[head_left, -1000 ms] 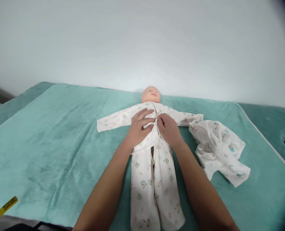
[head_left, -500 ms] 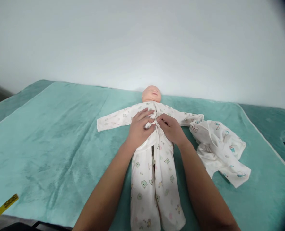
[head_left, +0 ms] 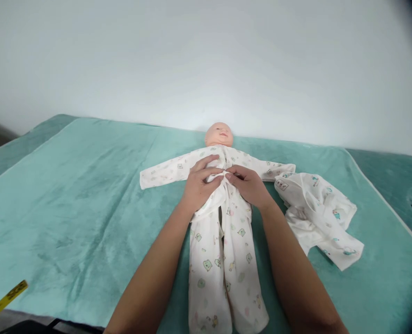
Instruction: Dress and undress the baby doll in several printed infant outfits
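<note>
A baby doll (head_left: 219, 134) lies on its back on the teal blanket (head_left: 80, 204), dressed in a white printed romper (head_left: 223, 260) with sleeves spread out. My left hand (head_left: 199, 184) rests on the doll's chest and pinches the left front edge of the romper. My right hand (head_left: 248, 184) pinches the right front edge. The fingertips of both hands meet at the middle of the chest, where the fabric is gathered.
A second white printed garment (head_left: 319, 215) lies crumpled on the blanket to the right of the doll. A yellow tape strip (head_left: 4, 301) shows at the lower left edge. A white wall stands behind the table.
Both hands stayed on the doll's chest; the fingers have drawn closer together and pulled the romper's front edges toward the middle.
</note>
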A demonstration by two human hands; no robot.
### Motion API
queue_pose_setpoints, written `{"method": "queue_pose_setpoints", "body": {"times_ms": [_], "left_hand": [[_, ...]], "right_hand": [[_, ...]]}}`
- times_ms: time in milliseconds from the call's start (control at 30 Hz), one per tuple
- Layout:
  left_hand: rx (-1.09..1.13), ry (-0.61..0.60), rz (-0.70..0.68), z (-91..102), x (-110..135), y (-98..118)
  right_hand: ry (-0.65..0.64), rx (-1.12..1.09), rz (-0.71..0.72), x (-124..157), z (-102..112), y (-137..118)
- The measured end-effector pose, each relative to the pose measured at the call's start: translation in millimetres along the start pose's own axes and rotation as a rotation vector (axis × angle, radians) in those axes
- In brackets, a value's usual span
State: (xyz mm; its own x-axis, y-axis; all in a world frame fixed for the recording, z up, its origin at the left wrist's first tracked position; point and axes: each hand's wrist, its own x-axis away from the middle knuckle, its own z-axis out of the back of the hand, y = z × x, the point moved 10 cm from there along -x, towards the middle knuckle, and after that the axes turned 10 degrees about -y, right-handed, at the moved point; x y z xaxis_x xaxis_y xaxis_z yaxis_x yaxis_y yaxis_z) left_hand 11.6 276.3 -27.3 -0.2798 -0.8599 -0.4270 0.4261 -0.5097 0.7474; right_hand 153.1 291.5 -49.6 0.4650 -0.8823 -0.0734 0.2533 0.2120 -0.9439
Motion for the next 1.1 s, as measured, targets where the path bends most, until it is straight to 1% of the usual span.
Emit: {"method": "queue_pose_setpoints", "body": {"times_ms": [100,267,367,433,533,600,667,733,800,867,933,1000,1033,1067,1100], "left_hand": [[0.042,-0.01,0.001,0.2,0.3,0.3],[0.058,-0.056,-0.017,-3.7,0.5,8.9],[0.151,-0.029,0.007,0.8,0.6,8.9],[0.245,0.007,0.019,8.5,1.0,7.7],[0.324,0.106,0.045,29.5,2.9,5.0],[0.36,0.196,0.144,45.8,6.5,-4.6],[0.414,0.299,0.292,61.2,14.1,-20.3],[0.466,0.398,0.418,75.7,24.3,-36.7],[0.475,0.49,0.511,92.4,36.1,-54.3],[0.421,0.592,0.59,113.3,51.0,-75.1],[0.305,0.705,0.642,136.6,67.7,-95.4],[0.118,0.771,0.642,154.4,78.4,-107.7],[-0.001,0.773,0.624,158.8,79.4,-109.1],[-0.126,0.757,0.596,159.3,77.7,-107.2],[-0.248,0.726,0.562,155.8,73.5,-102.6]], "right_hand": [[0.046,-0.045,-0.042,1.0,1.7,2.5],[0.198,-0.003,-0.066,2.8,10.8,4.2],[0.213,-0.028,-0.047,2.1,13.4,8.9],[0.197,-0.075,-0.048,3.0,15.3,11.8],[0.153,-0.098,-0.07,7.7,19.7,7.7],[0.156,-0.061,-0.064,12.7,27.6,-0.8],[0.202,-0.033,-0.033,18.2,40.6,-6.5],[0.301,-0.036,-0.022,25.3,59.3,0.9],[0.454,-0.032,-0.068,37.8,84.1,24.6],[0.62,0.023,-0.164,57.6,111.4,56.2],[0.762,0.138,-0.255,82.8,137.7,81.5],[0.89,0.296,-0.329,110.4,160.3,93.4],[0.943,0.369,-0.356,123.0,168.3,94.4],[0.983,0.434,-0.377,133.3,173.4,93.0],[1.007,0.486,-0.389,140.5,175.1,89.4]]}}
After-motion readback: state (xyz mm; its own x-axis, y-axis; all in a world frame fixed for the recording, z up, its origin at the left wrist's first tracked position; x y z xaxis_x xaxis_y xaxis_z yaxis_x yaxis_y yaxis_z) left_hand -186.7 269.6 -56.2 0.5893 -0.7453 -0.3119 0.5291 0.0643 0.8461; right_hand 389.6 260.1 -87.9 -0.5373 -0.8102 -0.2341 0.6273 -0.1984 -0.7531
